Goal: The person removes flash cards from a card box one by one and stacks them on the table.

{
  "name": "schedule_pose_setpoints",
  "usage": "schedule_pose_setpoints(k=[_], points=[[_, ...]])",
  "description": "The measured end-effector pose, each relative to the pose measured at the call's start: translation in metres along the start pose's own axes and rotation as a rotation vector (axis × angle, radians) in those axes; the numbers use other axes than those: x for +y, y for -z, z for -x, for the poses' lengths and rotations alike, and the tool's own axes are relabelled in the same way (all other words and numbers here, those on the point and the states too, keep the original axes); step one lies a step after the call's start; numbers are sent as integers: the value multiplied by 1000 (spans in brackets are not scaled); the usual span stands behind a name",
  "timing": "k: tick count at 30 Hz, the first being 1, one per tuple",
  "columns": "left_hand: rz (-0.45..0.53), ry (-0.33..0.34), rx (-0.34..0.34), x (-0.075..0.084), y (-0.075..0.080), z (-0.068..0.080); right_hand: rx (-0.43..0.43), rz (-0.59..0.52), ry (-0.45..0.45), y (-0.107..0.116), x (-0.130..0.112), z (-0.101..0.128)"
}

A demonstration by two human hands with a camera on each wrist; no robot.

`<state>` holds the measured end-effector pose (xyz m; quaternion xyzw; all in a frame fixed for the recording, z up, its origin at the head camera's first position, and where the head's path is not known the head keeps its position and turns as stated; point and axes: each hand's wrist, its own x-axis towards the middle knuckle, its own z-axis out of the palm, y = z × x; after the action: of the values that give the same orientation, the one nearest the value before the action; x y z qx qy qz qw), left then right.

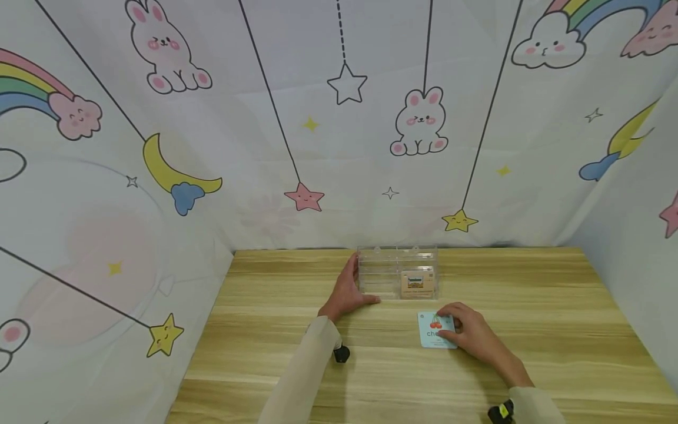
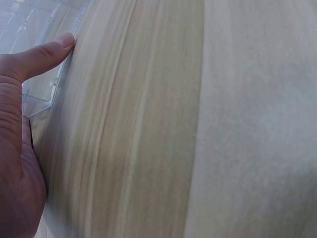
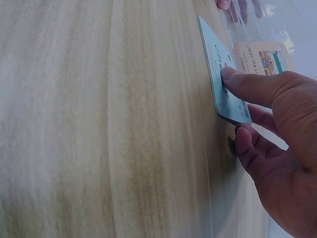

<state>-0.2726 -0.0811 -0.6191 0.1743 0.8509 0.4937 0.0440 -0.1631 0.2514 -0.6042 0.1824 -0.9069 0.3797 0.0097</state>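
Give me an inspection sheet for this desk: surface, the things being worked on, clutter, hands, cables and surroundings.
Surface: wooden table, light grain.
Job's things: clear plastic box at the far middle, a printed card standing inside its right part; light blue cherry card in front of the box, one edge lifted off the table in the right wrist view.
Clutter: nothing seen.
Hands: left hand rests against the box's left side, thumb on its edge; right hand pinches the cherry card.
Cables: nothing seen.
Surroundings: cartoon backdrop cloth with rabbits, stars and rainbows on three sides.
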Motion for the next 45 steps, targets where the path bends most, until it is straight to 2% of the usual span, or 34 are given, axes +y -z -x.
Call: schedule_pose_setpoints(k=[14, 22, 30, 40, 45], points=[[12, 37, 3, 3, -1, -2, -20, 45, 25, 2, 3, -3], [14, 43, 1, -2, -3, -5, -18, 53, 30, 2, 5, -3], [9, 14, 13, -2, -2, -6, -1, 3, 20, 2, 6, -3], [8, 45, 4, -4, -2, -7, -26, 5, -21, 3, 5, -5], [1, 32, 7, -4, -2, -7, -27, 9, -52, 4, 5, -9]])
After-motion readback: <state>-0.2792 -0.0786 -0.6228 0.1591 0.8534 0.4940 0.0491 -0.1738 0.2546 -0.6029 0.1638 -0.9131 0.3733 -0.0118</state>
